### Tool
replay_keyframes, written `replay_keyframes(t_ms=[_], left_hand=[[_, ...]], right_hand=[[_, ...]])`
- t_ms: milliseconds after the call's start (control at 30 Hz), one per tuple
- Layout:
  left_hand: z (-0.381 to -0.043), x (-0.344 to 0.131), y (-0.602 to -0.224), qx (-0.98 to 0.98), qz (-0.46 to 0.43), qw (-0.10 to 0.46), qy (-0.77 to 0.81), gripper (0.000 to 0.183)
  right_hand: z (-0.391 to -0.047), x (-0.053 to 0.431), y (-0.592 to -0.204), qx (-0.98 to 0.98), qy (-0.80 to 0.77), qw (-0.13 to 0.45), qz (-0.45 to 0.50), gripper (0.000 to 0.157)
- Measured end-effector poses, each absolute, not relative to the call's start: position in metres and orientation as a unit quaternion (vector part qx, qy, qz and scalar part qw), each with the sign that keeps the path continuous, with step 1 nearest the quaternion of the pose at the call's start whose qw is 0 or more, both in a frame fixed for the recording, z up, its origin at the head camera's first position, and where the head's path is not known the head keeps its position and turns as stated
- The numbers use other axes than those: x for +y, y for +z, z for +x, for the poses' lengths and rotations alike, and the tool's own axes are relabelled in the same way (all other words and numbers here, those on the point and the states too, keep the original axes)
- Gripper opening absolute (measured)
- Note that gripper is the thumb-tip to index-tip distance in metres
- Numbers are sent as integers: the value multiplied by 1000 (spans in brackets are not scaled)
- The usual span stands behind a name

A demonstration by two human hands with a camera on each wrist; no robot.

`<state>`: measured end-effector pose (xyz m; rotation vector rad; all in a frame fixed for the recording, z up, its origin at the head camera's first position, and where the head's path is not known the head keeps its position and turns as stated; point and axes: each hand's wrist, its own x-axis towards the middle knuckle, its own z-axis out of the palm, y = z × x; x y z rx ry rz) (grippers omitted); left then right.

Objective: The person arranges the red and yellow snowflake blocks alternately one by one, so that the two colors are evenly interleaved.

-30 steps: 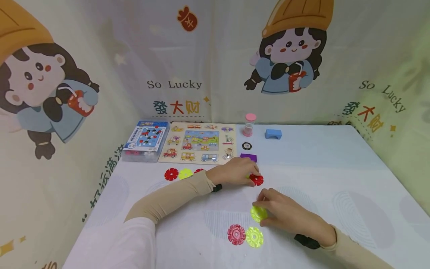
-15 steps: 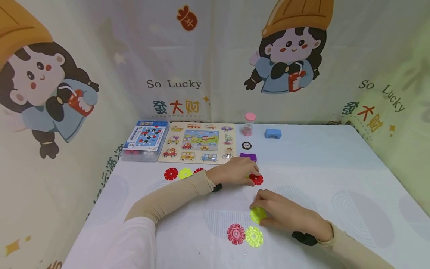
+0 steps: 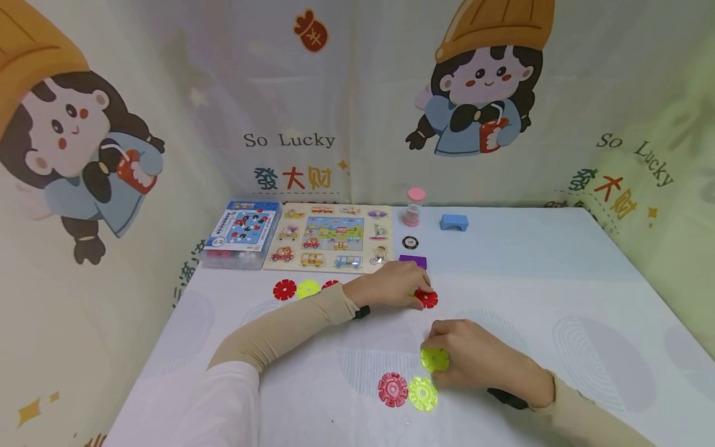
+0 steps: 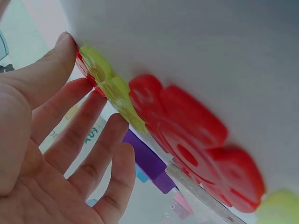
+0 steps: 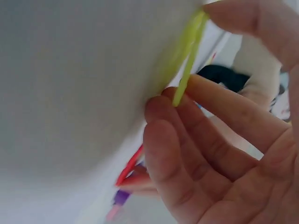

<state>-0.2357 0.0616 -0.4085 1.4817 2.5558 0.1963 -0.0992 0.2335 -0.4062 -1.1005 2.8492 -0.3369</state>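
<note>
My left hand [image 3: 388,282] reaches across to the right end of a row of flower-shaped interlocking discs. Its thumb and first fingers pinch the edges of a red disc [image 3: 428,299] lying there. Beside that disc, in the left wrist view, lie a yellow disc [image 4: 112,86] and a larger-looking red one [image 4: 191,144]. My right hand [image 3: 483,357] holds another yellow disc [image 3: 434,359] between thumb and fingertips; the right wrist view shows it edge-on, tilted over the white tabletop. Just nearer the body lie a pinkish-red disc [image 3: 393,390] and a yellow disc [image 3: 422,394], side by side.
Behind the row are a wooden picture puzzle [image 3: 333,239], a boxed set [image 3: 242,234] and a purple block [image 3: 413,261]. Further back stand a pink hourglass [image 3: 414,208], a black chip [image 3: 410,243] and a blue arch block [image 3: 454,222]. My left forearm covers part of the row.
The right hand shifts a little to the left, then back right with its yellow disc, and its fingers turn slightly. The left hand stays at the red disc.
</note>
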Motion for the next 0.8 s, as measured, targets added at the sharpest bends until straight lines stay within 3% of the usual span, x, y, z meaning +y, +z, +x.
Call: replay_keyframes(t_ms=[300,400,800], left_hand=[[-236,64,-410,857,501,90,75,44],[-236,63,-410,858,498,93,80,44],[-238,63,-409,859,495,100,83,44]], right_hand=[[-160,279,-401,953,-152,-14,-262,35],[-177,288,-407,958,-148,-5,-246,37],[-181,289,-418,952,-156,-8,-264,41]])
